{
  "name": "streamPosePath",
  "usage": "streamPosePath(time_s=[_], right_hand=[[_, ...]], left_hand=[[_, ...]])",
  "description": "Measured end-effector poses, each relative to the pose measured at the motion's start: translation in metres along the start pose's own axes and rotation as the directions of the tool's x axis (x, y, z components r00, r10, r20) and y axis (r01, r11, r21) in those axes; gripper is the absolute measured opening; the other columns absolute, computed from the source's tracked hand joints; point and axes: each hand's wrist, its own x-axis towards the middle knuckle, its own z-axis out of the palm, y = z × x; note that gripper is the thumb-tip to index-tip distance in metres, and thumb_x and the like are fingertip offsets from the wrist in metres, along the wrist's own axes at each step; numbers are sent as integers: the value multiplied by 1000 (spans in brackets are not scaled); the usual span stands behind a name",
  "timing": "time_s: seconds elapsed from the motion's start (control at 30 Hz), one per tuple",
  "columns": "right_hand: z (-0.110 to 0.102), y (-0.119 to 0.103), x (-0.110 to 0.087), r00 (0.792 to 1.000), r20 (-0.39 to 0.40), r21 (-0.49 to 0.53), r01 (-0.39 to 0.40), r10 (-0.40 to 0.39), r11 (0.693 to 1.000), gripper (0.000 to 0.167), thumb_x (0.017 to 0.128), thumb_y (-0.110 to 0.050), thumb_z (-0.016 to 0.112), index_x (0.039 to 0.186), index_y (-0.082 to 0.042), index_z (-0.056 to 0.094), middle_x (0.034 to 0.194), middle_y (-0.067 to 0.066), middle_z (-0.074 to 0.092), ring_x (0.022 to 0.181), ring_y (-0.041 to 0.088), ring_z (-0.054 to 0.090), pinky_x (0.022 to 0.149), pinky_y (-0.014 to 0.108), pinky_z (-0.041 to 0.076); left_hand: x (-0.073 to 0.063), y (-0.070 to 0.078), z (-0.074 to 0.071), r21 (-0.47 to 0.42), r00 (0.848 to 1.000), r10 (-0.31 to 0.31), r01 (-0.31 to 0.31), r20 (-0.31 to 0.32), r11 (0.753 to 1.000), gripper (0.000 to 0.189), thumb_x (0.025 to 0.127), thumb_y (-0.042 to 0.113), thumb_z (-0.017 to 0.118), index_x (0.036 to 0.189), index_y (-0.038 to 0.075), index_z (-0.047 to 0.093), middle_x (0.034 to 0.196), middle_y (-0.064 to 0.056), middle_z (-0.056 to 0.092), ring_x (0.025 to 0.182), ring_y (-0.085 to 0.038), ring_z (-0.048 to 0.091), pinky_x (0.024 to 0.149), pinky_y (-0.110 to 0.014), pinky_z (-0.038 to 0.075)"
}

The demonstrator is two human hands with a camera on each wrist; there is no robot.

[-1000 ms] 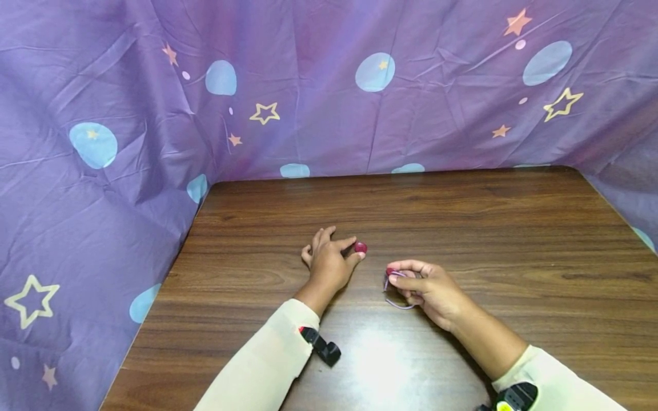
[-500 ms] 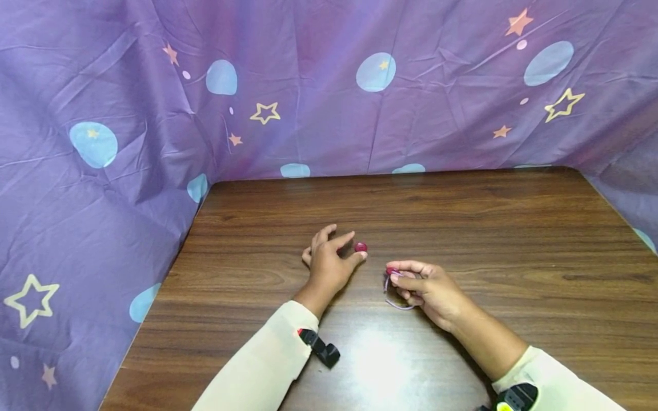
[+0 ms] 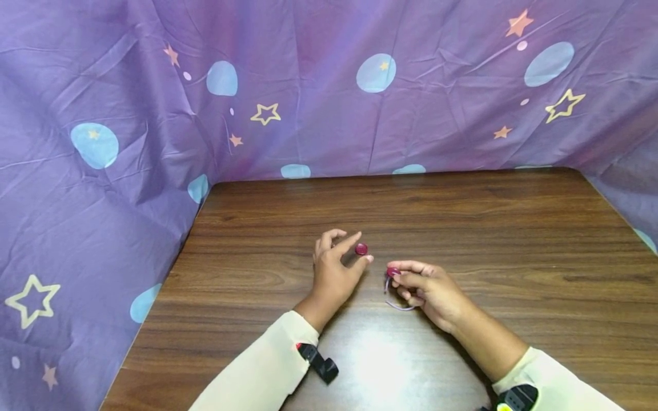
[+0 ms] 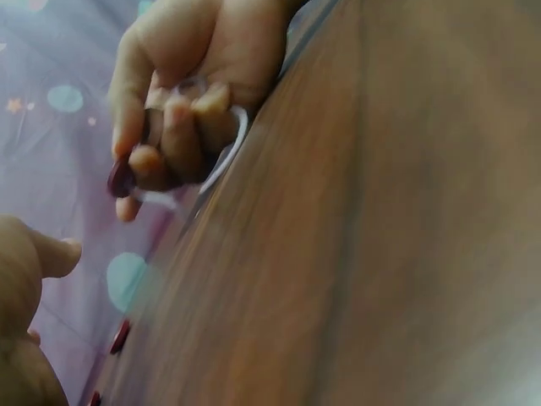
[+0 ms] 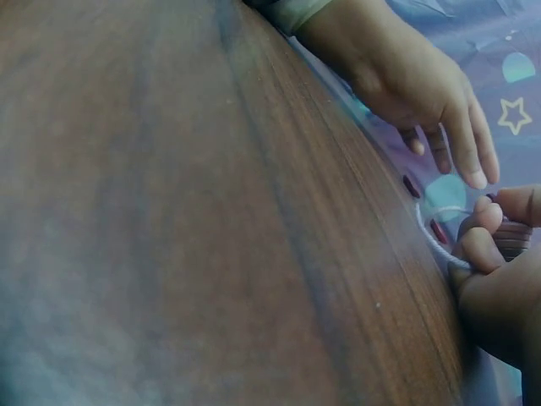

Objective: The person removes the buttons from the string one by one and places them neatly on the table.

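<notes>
At the left and along the far side hangs a purple curtain [image 3: 128, 80] printed with stars and pale blue ovals. It borders a brown wooden counter [image 3: 247, 211]. The left arm comes in from the near side in a pale sleeve [image 3: 257, 359] with a black wrist camera [image 3: 323, 365]. The left hand [image 3: 334, 277] hovers over the counter, its fingers spread, thumb and forefinger apart and holding nothing. In the head view, a loose red button [image 3: 361, 249] appears between those two fingertips; it lies on the counter, not gripped. Both wrist views show a pair of red buttons [image 4: 121, 337] on the counter, below the left hand.

Just right and nearer, the right hand [image 3: 437, 294] pinches a held red button [image 3: 393, 272] between thumb and forefinger. A pale purple cord [image 3: 400, 307] loops out from this hand, left of its curled lower fingers. The right wrist view also shows a ribbed stack [image 5: 512, 240] in this hand, partly hidden by fingers. Farther right is a second pale sleeve [image 3: 560, 377].
</notes>
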Motion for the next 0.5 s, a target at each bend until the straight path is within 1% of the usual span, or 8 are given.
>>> streamPosePath(time_s=[0.1, 0.17, 0.23, 0.33, 0.43, 0.5], right_hand=[[1, -1, 0, 1000, -21, -10, -5, 5, 1000, 22, 103, 1, 61, 120, -12, 65, 86, -8, 73, 65, 3, 57, 53, 15, 36], [1, -1, 0, 999, -32, -12, -5, 5, 1000, 22, 102, 2, 60, 120, -10, 58, 86, -8, 73, 65, 4, 57, 53, 15, 37], [1, -1, 0, 999, -35, -10, -4, 3, 1000, 21, 102, 3, 60, 119, -9, 55, 86, -8, 73, 65, 4, 57, 53, 15, 38], [1, 0, 1, 999, -35, -5, -2, 2, 1000, 18, 103, 2, 61, 117, -9, 56, 86, -7, 74, 64, 4, 57, 53, 16, 39], [1, 0, 1, 999, -35, -3, -1, 1, 1000, 17, 103, 1, 61, 116, -9, 57, 86, -8, 74, 64, 3, 57, 53, 16, 39], [0, 1, 1, 999, -33, -4, 1, -1, 1000, 17, 104, 1, 61, 116, -10, 58, 86, -8, 75, 64, 3, 57, 53, 15, 38]], left_hand=[[-4, 5, 1, -9, 999, 49, -49, -4, 999, 47, 80, 18, 96, 124, 10, 83, 122, -14, 69, 114, -31, 62, 101, -48, 48], [-7, 7, 1, -25, 998, 59, -59, 2, 998, 43, 82, 18, 95, 122, 9, 83, 115, -12, 68, 110, -30, 62, 99, -45, 49], [-8, 8, 1, -42, 998, 61, -61, 6, 997, 39, 84, 17, 94, 120, 7, 84, 110, -12, 68, 107, -28, 63, 97, -41, 51], [-11, 8, 0, -93, 998, 59, -57, 21, 994, 36, 86, 15, 93, 120, 5, 83, 104, -13, 70, 97, -28, 65, 88, -36, 55], [-15, 8, -2, -169, 996, 49, -36, 72, 985, 36, 88, 12, 91, 121, 2, 82, 91, -14, 71, 80, -21, 64, 73, -26, 56], [-17, 9, -2, -217, 992, 29, -1, 125, 976, 37, 89, 11, 90, 123, 0, 81, 81, -11, 69, 70, -12, 59, 65, -19, 52]])
